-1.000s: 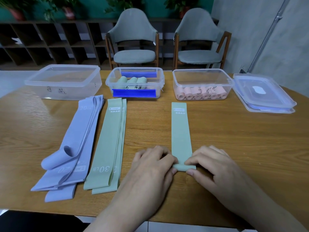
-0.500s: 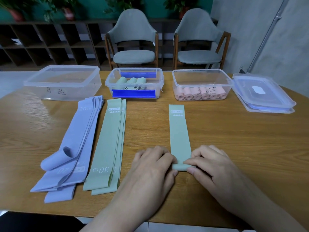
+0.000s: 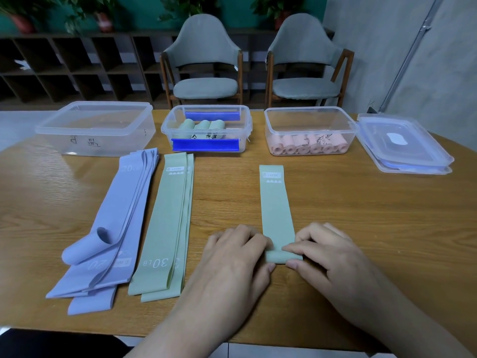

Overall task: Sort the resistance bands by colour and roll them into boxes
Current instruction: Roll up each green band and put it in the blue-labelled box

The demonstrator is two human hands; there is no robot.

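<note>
A single green band (image 3: 275, 205) lies lengthwise on the table, its near end turned up into a small roll. My left hand (image 3: 235, 257) and my right hand (image 3: 327, 250) pinch that roll from either side with curled fingers. To the left lie a stack of green bands (image 3: 167, 223) and a pile of purple bands (image 3: 113, 223), one end curled up. At the back stand three clear boxes: an empty one (image 3: 95, 127), a middle one (image 3: 206, 129) with green rolls, and a right one (image 3: 309, 130) with pink rolls.
Stacked clear lids (image 3: 402, 146) sit at the far right of the wooden table (image 3: 387, 215). Two grey chairs (image 3: 204, 63) stand behind the table, in front of dark shelving. The table's near edge runs just below my wrists.
The roll at the band's near end has grown a little, and the band's far end has slid slightly toward me. Both hands stay at the roll.
</note>
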